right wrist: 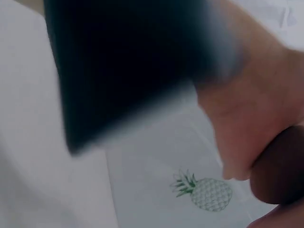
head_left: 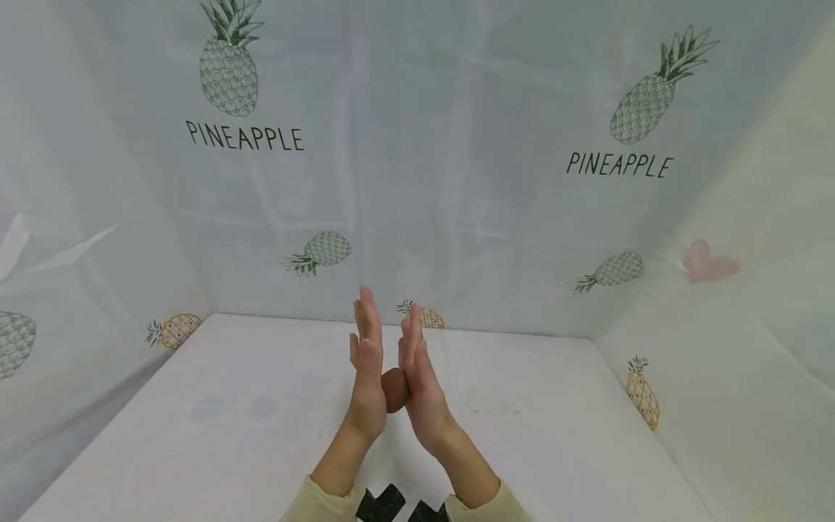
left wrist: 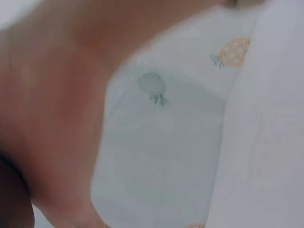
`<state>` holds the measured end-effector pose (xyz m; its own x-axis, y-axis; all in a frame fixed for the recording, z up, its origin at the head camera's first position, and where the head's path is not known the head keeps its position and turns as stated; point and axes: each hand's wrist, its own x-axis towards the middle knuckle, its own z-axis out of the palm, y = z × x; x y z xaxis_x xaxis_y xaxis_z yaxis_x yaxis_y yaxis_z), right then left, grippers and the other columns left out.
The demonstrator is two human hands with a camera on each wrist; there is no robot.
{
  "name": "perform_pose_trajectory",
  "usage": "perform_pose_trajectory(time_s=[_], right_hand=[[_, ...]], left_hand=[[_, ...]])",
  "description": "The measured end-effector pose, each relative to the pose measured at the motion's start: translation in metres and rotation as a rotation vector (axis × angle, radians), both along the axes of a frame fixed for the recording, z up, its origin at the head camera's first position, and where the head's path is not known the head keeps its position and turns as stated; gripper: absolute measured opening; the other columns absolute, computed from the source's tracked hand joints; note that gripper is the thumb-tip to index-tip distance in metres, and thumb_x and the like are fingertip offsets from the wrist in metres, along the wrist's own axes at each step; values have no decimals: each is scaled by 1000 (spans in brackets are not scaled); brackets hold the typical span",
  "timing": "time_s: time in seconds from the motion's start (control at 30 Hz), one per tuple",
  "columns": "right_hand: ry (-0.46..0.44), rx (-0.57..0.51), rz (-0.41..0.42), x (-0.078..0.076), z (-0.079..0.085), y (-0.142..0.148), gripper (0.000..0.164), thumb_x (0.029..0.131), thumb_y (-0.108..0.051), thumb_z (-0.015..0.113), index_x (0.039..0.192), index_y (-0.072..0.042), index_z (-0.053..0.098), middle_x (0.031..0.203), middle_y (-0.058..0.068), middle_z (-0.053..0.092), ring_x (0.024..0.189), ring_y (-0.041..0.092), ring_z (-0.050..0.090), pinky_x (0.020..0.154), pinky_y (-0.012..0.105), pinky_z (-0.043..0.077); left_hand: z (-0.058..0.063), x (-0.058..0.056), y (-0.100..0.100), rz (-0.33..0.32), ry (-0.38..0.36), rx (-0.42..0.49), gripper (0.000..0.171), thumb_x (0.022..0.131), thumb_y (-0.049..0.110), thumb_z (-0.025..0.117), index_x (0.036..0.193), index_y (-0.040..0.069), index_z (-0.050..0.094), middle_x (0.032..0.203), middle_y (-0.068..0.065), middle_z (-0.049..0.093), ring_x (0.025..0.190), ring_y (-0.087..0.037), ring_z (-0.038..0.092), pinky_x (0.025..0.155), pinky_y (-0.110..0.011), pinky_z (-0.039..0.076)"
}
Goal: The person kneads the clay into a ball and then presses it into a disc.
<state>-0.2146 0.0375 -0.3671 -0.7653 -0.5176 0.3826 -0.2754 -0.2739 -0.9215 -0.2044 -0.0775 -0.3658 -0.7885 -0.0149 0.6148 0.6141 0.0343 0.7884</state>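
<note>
A smooth brown lump, rounded like a ball of clay (head_left: 395,390), is pressed between two upright palms. My left hand (head_left: 369,370) stands on its left side with the fingers straight and pointing up. Opposite it, my right hand (head_left: 422,391) touches the lump from the right, its fingers also extended. Above the lump the fingertips of both hands stay apart. In the right wrist view the dark brown lump (right wrist: 280,166) shows at the right edge, partly cut off. A brown curve at the lower left of the left wrist view appears to be the same lump.
A white tabletop (head_left: 228,435) lies below the hands, with faint smudges. Pale sheeting (head_left: 417,181) printed with pineapples surrounds it at the back and sides. Black devices (head_left: 381,502) sit at the inner wrists, by the beige sleeves (head_left: 322,504).
</note>
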Motion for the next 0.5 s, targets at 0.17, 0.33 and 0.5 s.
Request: perform_pose_trajectory(time_s=[0.17, 0.33, 0.5], right_hand=[[-29, 2, 61, 9, 8, 1, 63, 110, -62, 3, 165, -44, -21, 175, -7, -22, 163, 28, -19, 126, 61, -16], [-32, -18, 104, 11, 11, 3, 66, 109, -62, 2, 166, -39, -24, 174, -7, -24, 162, 28, -23, 123, 65, -20], [-20, -58, 104, 10, 14, 7, 64, 109, -58, 0, 165, -39, -25, 174, -7, -24, 161, 27, -26, 122, 65, -22]], left_hand=[[1, -7, -10, 62, -15, -6, 71, 106, 68, 5, 169, 39, -12, 174, 22, -19, 160, -8, -24, 118, -61, -27], [-2, -10, -12, 158, -5, -72, 67, 109, 59, 8, 170, 35, -8, 176, 18, -15, 162, -16, -22, 118, -65, -25], [-6, -8, -7, 221, 22, -178, 66, 112, 55, 7, 171, 29, -5, 178, 13, -11, 164, -25, -18, 117, -69, -22]])
